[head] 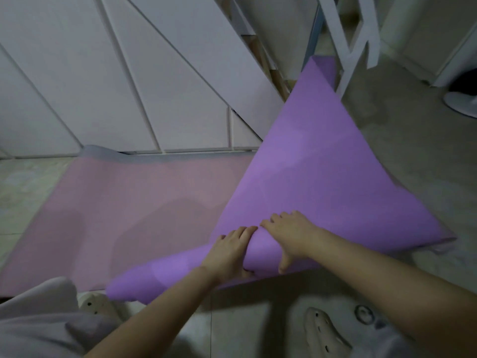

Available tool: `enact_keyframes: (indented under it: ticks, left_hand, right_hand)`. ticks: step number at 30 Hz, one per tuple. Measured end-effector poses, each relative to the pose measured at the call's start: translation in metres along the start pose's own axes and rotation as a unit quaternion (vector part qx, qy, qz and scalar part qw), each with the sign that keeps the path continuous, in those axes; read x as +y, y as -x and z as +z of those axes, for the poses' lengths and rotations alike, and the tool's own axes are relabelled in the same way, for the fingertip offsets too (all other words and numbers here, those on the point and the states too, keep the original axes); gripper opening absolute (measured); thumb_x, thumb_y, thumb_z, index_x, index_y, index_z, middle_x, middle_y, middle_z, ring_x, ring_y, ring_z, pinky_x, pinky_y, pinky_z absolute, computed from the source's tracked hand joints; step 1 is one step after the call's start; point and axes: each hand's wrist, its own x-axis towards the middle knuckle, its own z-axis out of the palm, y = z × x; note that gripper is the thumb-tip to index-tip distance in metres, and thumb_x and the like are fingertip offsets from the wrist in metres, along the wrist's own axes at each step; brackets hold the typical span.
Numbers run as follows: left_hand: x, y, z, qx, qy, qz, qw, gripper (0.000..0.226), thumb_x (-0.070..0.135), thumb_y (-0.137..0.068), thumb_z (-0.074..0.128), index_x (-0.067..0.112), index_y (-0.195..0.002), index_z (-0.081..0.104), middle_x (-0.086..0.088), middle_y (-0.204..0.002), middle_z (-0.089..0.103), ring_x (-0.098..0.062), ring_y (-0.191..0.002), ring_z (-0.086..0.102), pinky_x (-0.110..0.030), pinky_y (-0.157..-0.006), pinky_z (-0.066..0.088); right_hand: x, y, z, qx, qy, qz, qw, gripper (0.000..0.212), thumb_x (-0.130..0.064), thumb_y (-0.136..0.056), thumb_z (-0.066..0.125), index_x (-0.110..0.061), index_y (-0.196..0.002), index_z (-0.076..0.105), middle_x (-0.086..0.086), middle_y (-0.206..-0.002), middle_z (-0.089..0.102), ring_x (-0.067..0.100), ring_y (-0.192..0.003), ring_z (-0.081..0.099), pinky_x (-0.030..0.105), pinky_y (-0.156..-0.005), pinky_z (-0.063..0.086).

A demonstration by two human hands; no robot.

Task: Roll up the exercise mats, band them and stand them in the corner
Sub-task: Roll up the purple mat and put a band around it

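A purple mat lies slanted across the floor, its near end curled into a loose roll and its far end lifted toward the white frame. My left hand grips the rolled end, fingers over the top and thumb underneath. My right hand holds the same roll just to the right, fingers curled over it and thumb down its near side. A pink mat lies flat on the floor to the left, partly under the purple one.
White cabinet doors stand along the far side behind the pink mat. A white frame leans at the upper right. A white fan base sits at the right edge. My feet in pale clogs are on the tiled floor.
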Motion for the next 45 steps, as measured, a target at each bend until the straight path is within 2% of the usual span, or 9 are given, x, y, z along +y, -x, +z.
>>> enact_keyframes:
  ticks: [4, 9, 15, 20, 25, 29, 38, 42, 45]
  left_hand:
    - [-0.011, -0.011, -0.013, -0.063, 0.026, 0.034, 0.997, 0.101, 0.048, -0.064, 0.078, 0.016, -0.145, 0.026, -0.003, -0.14, 0.04, -0.023, -0.126, 0.044, -0.035, -0.101, 0.038]
    - [-0.014, -0.022, -0.014, -0.096, -0.011, 0.034, 0.995, 0.106, 0.047, -0.064, 0.08, 0.019, -0.147, 0.02, -0.002, -0.142, 0.037, -0.022, -0.129, 0.04, -0.036, -0.102, 0.034]
    - [-0.003, 0.004, 0.011, -0.008, -0.046, -0.025, 0.999, 0.095, 0.03, -0.077, 0.066, 0.018, -0.151, 0.008, -0.004, -0.155, 0.019, -0.021, -0.142, 0.02, -0.039, -0.111, 0.021]
    - [0.017, 0.021, 0.035, 0.057, -0.124, -0.07, 0.988, 0.133, 0.049, -0.037, 0.086, 0.007, -0.144, 0.02, -0.021, -0.138, 0.047, -0.036, -0.13, 0.043, -0.064, -0.096, 0.039]
    - [0.02, 0.026, 0.046, 0.093, -0.177, -0.002, 0.98, 0.136, 0.056, -0.039, 0.084, 0.0, -0.142, 0.014, -0.022, -0.14, 0.035, -0.034, -0.132, 0.031, -0.069, -0.098, 0.024]
    - [0.019, 0.024, 0.049, 0.145, -0.18, 0.055, 0.971, 0.114, 0.035, -0.041, 0.083, 0.003, -0.137, 0.031, -0.015, -0.13, 0.039, -0.029, -0.121, 0.041, -0.06, -0.096, 0.035]
    - [0.007, 0.002, 0.032, 0.083, -0.062, 0.038, 0.994, 0.111, 0.056, -0.027, 0.082, 0.013, -0.122, 0.044, -0.003, -0.107, 0.064, -0.021, -0.093, 0.061, -0.038, -0.076, 0.055]
    - [0.007, -0.013, 0.016, 0.013, -0.017, 0.04, 0.999, 0.101, 0.051, -0.055, 0.081, 0.012, -0.138, 0.038, -0.006, -0.129, 0.052, -0.025, -0.116, 0.052, -0.038, -0.096, 0.042]
    - [0.008, -0.024, 0.006, -0.048, -0.011, 0.047, 0.998, 0.101, 0.049, -0.062, 0.079, 0.015, -0.143, 0.03, -0.003, -0.136, 0.044, -0.022, -0.124, 0.043, -0.033, -0.102, 0.034]
  right_hand:
    - [-0.01, 0.017, 0.021, 0.04, 0.058, 0.057, 0.996, 0.104, -0.045, -0.071, 0.075, -0.008, -0.146, 0.013, 0.016, -0.132, 0.039, 0.03, -0.118, 0.042, 0.045, -0.104, 0.028]
    - [-0.006, 0.02, 0.026, 0.071, -0.013, 0.082, 0.994, 0.087, -0.046, -0.07, 0.073, -0.009, -0.134, 0.029, 0.01, -0.121, 0.05, 0.025, -0.108, 0.052, 0.035, -0.087, 0.037]
    - [0.002, 0.005, 0.015, 0.031, -0.081, 0.107, 0.99, 0.091, -0.048, -0.061, 0.078, -0.008, -0.129, 0.031, 0.008, -0.113, 0.062, 0.029, -0.102, 0.061, 0.033, -0.078, 0.045]
    - [0.004, -0.004, 0.014, -0.018, -0.21, 0.126, 0.969, 0.1, -0.06, -0.056, 0.077, -0.011, -0.131, 0.034, 0.008, -0.118, 0.061, 0.027, -0.107, 0.059, 0.031, -0.082, 0.044]
    - [0.007, 0.0, 0.012, -0.107, -0.307, 0.112, 0.939, 0.105, -0.064, -0.057, 0.078, -0.015, -0.14, 0.034, 0.004, -0.135, 0.051, 0.023, -0.117, 0.053, 0.028, -0.092, 0.043]
    - [0.014, 0.004, 0.012, -0.168, -0.357, 0.084, 0.915, 0.099, -0.06, -0.065, 0.076, -0.017, -0.142, 0.03, 0.001, -0.138, 0.046, 0.018, -0.113, 0.05, 0.027, -0.092, 0.041]
    - [-0.008, 0.023, 0.011, -0.029, -0.1, 0.058, 0.993, 0.088, -0.066, -0.073, 0.063, -0.016, -0.139, 0.033, 0.007, -0.134, 0.047, 0.028, -0.118, 0.05, 0.039, -0.096, 0.038]
    - [-0.028, 0.032, 0.021, 0.024, 0.056, 0.089, 0.994, 0.08, -0.027, -0.089, 0.061, -0.004, -0.146, 0.011, 0.023, -0.137, 0.034, 0.036, -0.123, 0.039, 0.05, -0.105, 0.027]
    - [-0.024, 0.034, 0.028, 0.033, 0.045, 0.103, 0.993, 0.093, -0.034, -0.079, 0.071, -0.004, -0.145, 0.011, 0.019, -0.13, 0.04, 0.031, -0.115, 0.045, 0.043, -0.098, 0.033]
